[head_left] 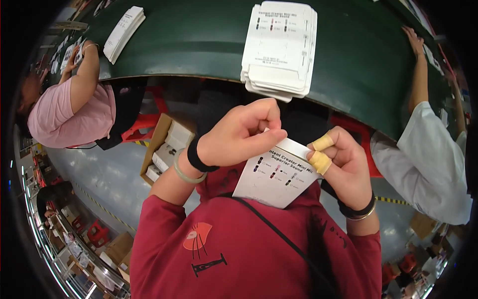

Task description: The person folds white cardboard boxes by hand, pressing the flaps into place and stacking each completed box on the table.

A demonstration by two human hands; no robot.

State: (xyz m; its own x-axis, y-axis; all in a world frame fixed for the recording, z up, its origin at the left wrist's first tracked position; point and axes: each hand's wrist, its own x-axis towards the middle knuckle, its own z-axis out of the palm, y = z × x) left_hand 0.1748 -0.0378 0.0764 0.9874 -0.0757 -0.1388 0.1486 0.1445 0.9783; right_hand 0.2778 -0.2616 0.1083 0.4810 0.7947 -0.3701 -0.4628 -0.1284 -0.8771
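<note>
Both hands hold a flat white printed carton (276,174) close in front of my red shirt. My left hand (241,134) pinches the carton's upper edge between thumb and bent fingers; a black band and a pale bangle circle that wrist. My right hand (341,162) grips the carton's right edge, with yellow tape wrapped around two fingertips and a black band on the wrist. A tall stack of the same flat white cartons (280,47) lies on the green table (199,45) just beyond my hands.
A second, thinner stack of white sheets (124,32) lies at the table's far left. A person in a pink top (69,109) works at the left, a person in a white coat (428,154) at the right. An open cardboard box (164,147) of white items stands on the floor.
</note>
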